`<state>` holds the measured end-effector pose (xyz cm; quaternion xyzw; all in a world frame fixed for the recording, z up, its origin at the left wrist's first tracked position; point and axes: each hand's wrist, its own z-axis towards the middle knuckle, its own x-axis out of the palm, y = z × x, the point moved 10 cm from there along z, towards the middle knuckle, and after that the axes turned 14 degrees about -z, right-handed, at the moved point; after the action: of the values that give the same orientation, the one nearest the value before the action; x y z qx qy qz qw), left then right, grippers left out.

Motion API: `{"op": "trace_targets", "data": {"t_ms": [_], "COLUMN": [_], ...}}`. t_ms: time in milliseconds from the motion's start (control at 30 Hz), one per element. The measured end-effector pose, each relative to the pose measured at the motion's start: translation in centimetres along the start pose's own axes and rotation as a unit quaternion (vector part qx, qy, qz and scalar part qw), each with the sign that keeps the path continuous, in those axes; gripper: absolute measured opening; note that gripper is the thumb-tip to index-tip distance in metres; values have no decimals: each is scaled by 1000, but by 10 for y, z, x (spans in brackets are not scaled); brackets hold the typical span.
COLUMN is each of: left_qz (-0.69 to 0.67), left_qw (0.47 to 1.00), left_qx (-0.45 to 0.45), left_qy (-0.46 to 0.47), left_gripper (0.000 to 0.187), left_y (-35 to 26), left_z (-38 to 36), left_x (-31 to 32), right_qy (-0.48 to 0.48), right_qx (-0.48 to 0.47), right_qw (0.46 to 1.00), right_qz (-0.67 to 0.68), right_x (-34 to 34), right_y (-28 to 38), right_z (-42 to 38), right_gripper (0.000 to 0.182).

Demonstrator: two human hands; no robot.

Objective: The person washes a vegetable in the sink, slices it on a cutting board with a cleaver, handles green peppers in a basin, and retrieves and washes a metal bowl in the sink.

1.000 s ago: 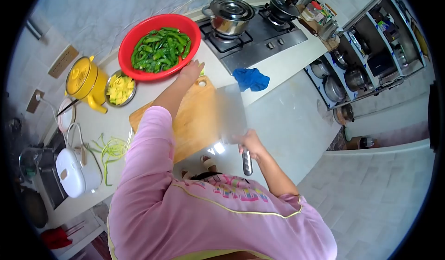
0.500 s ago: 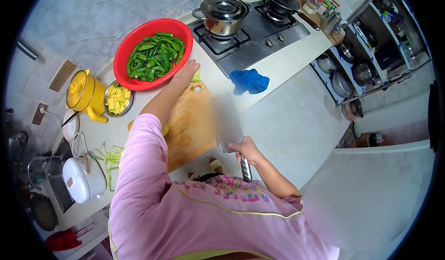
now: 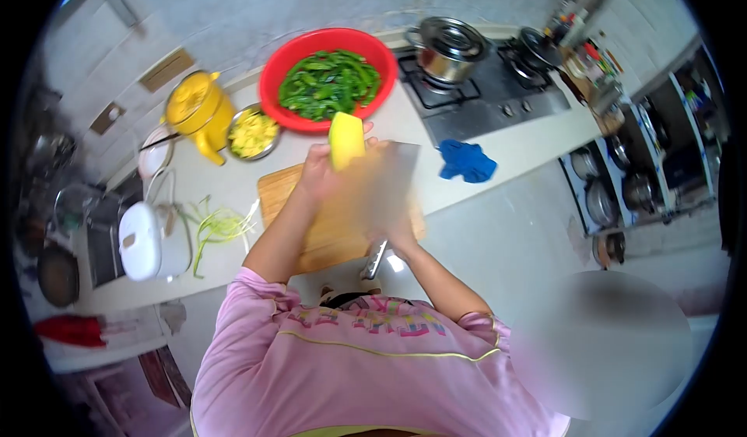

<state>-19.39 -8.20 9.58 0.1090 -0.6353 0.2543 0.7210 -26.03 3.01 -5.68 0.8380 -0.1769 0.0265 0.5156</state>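
Note:
My left hand [image 3: 315, 176] is closed around a chunk of squash [image 3: 346, 140], yellow with a greenish side, held up over the far part of the wooden cutting board [image 3: 331, 242]. In my right hand [image 3: 401, 233] is a cleaver [image 3: 402, 174], its broad blade pointing up and away from me beside the squash. Its silvery handle sticks out below the fist, toward my body. Blur covers part of the blade and the space between the hands. Just beyond the squash stands a red basin [image 3: 272, 94] of green peppers [image 3: 327, 83].
A metal bowl of yellow slices [image 3: 253, 133] and a yellow pot [image 3: 201, 114] stand at left. Green peelings [image 3: 218, 227] lie near a white appliance [image 3: 152, 242]. On the right are a blue cloth [image 3: 467, 161] and a stove [image 3: 498, 122] with a lidded pot [image 3: 450, 52].
My left hand has come back from beside the red basin to above the board, now with the squash chunk raised. The cleaver has moved over the board beside it. The camera view has shifted.

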Motion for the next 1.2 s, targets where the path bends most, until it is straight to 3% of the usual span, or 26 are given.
{"op": "trace_targets", "data": {"t_ms": [133, 233, 400, 467, 500, 533, 600, 633, 667, 767, 867, 933, 1033, 1200], "left_qz": [-72, -96, -84, -77, -94, -85, -62, -40, -23, 18, -26, -48, -44, -47], "left_qw": [990, 980, 959, 956, 939, 943, 950, 934, 882, 866, 815, 779, 778, 749], "left_qx": [117, 176, 271, 283, 322, 318, 307, 352, 452, 476, 543, 573, 570, 597], "left_qy": [-27, 10, -14, -7, -71, -53, -13, -46, -134, -149, -201, -251, -260, -284], "left_gripper": [95, 83, 61, 59, 58, 60, 63, 67, 72, 64, 51, 51, 53, 55], "left_y": [-38, -76, -134, -144, -155, -162, -176, -186, -202, -231, -250, -259, -280, -330], "left_z": [-74, -134, -254, -303, -343, -374, -437, -470, -515, -635, -747, -813, -881, -944], "left_x": [38, 43, 48, 70, 59, 69, 95, 105, 100, 100, 105, 93, 85, 68], "right_qy": [17, 37, -21, -58, -89, -126, -169, -193, -229, -229, -96, 45, 223, 345], "right_qx": [-26, -7, 50, 48, 32, -11, -42, -62, -103, -130, -207, -221, -204, -162], "right_qw": [999, 999, 942, 869, 806, 708, 651, 620, 583, 751, 852, 867, 855, 866], "right_qz": [-16, -33, -333, -490, -584, -695, -739, -758, -773, -605, -471, -444, -421, -325], "right_x": [6, 12, -21, -27, -28, -32, -22, -13, 6, 127, 280, 399, 556, 746], "right_y": [-5, -5, -4, 5, 12, 21, 41, 49, 71, 94, 61, 14, -63, -129], "right_z": [15, 14, 23, 21, 24, 35, 31, 21, 7, -64, -114, -142, -164, -130], "right_gripper": [26, 17, 27, 38, 45, 53, 61, 62, 57, 41, 35, 32, 28, 29]}}
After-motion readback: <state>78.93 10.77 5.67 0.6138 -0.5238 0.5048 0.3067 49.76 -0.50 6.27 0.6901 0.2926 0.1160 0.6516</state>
